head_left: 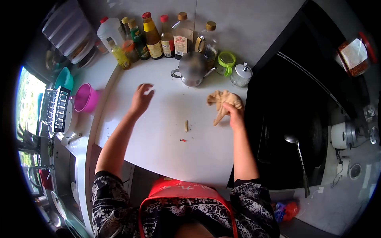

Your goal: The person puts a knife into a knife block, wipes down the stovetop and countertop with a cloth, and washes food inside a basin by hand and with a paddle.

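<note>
You are facing the counter [164, 137]: scraps [186, 126] are lying left of the cloth [223, 98], bottles [153, 37] standing behind the kettle [192, 71].

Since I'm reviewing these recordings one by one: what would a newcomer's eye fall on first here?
Probably the tan cloth bunched in the right hand, over the right side of the white counter. Next, the bright pink tub at the picture's left and the red apron at the bottom. Bottles line the counter's back.
</note>
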The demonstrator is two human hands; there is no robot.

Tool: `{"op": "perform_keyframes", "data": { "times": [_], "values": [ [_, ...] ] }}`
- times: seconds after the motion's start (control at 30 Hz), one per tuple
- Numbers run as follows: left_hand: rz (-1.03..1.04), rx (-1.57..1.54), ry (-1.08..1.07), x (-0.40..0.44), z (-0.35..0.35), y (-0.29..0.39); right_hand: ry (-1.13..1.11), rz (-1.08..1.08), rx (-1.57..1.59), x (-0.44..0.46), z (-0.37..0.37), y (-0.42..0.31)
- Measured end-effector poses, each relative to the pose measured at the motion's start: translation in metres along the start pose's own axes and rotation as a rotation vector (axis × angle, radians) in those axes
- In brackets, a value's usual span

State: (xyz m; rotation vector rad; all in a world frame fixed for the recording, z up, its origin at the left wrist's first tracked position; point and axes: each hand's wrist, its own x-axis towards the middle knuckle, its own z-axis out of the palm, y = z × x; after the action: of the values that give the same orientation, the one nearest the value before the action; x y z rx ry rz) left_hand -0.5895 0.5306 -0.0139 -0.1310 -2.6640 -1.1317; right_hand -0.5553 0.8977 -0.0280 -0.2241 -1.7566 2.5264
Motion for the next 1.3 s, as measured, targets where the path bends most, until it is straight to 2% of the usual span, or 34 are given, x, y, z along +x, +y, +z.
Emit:
{"op": "perform_keyframes", "data": {
  "times": [0.1,0.17,0.2,0.23,0.3,0.37,0.43,0.5,0.53,0.57,0.63,0.7,0.77,0.8,0.87,0.9,0.97,1.0,1.07,1.1,1.17,1.23,1.3],
  "values": [
    [0.055,-0.009,-0.034,0.055,0.045,0.021,0.118,-0.021,-0.070,0.007,-0.009,0.004],
    [0.043,-0.042,-0.053,0.079,0.064,0.033,0.296,-0.524,-1.345,0.012,-0.019,0.027],
    [-0.077,-0.210,-0.154,0.090,0.074,0.034,0.326,-0.526,-1.312,0.015,-0.019,0.045],
    [-0.196,-0.376,-0.254,0.097,0.082,0.033,0.333,-0.430,-1.350,0.015,-0.008,0.046],
    [-0.221,-0.380,-0.321,0.105,0.082,0.034,0.277,-0.372,-1.326,0.028,0.007,0.048],
    [-0.400,-0.518,-0.620,0.112,0.078,0.035,0.289,-0.378,-1.332,0.045,0.014,0.057],
    [-0.435,-0.576,-0.682,0.107,0.078,0.035,0.297,-0.388,-1.334,0.060,0.024,0.064],
    [-0.432,-0.768,-0.544,0.095,0.078,0.028,0.404,-0.330,-1.351,0.072,0.038,0.068],
    [-0.449,-0.856,-0.513,0.087,0.072,0.021,0.438,-0.462,-1.342,0.080,0.038,0.074],
    [-0.464,-0.923,-0.470,0.078,0.064,0.017,0.438,-0.456,-1.341,0.088,0.039,0.074],
    [-0.408,-0.918,-0.358,0.056,0.036,0.014,0.387,-0.550,-1.342,0.099,0.043,0.073],
    [-0.426,-0.773,-0.309,0.034,-0.004,0.019,0.383,-0.623,-1.300,0.104,0.052,0.068],
    [-0.454,-0.755,-0.245,0.006,-0.032,0.009,0.167,-0.638,-1.131,0.107,0.059,0.067],
    [-0.464,-0.750,-0.209,-0.008,-0.044,0.005,0.155,-0.641,-1.125,0.106,0.065,0.067],
    [-0.487,-0.729,-0.152,-0.033,-0.067,0.003,-0.082,-0.653,-1.066,0.095,0.077,0.065],
    [-0.488,-0.727,-0.145,-0.044,-0.075,0.004,-0.088,-0.657,-1.062,0.090,0.082,0.069],
    [-0.539,-0.770,-0.038,-0.067,-0.089,0.005,-0.321,-0.647,-1.050,0.078,0.094,0.078],
    [-0.538,-0.769,-0.030,-0.078,-0.095,0.003,-0.328,-0.652,-1.046,0.069,0.099,0.081],
    [-0.526,-0.784,-0.003,-0.100,-0.109,-0.001,-0.524,-0.574,-0.988,0.053,0.112,0.083],
    [-0.524,-0.782,0.008,-0.109,-0.115,0.001,-0.533,-0.580,-0.984,0.055,0.114,0.079],
    [-0.558,-0.787,0.078,-0.127,-0.129,0.007,-0.397,-0.466,-0.757,0.063,0.108,0.066],
    [-0.575,-0.767,0.106,-0.144,-0.141,0.007,-0.157,-0.409,-0.768,0.095,0.090,0.062],
    [-0.565,-0.820,0.137,-0.158,-0.151,0.004,-0.061,-0.146,-0.753,0.115,0.090,0.036]
  ]
}}
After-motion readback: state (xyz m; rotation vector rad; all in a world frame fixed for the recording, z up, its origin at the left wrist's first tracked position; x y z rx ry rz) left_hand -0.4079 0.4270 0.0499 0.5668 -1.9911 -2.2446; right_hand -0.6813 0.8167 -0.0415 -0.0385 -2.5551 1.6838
